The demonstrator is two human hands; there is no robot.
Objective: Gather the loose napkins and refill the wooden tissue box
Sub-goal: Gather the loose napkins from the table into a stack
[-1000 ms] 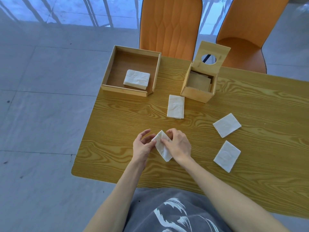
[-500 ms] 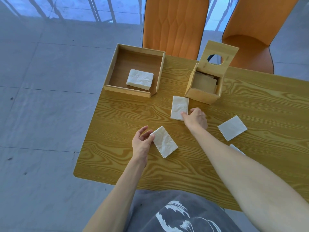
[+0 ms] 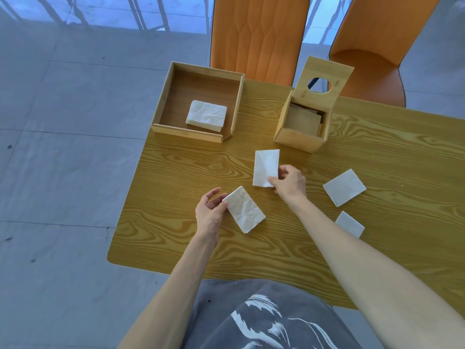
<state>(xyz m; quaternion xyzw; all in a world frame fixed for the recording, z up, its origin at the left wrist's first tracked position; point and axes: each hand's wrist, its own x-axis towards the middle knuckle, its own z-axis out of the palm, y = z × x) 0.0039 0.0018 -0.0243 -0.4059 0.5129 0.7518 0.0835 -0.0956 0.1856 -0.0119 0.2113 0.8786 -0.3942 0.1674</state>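
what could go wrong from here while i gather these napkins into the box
The right hand pinches only a corner of the middle napkin, so its folded layers may fan open as it lifts. The tissue box has its lid propped open; a bump while loading could drop it shut. The right forearm passes just beside the lowest napkin and may brush it askew.

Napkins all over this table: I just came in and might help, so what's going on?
A person is collecting loose napkins to refill the tissue box, which stands with its lid tipped open. The left hand holds the near napkin by its end. The right hand pinches a corner of the second napkin, just in front of the box. A third napkin and a fourth napkin lie untouched on the table to the right. A stack sits in the wooden tray.
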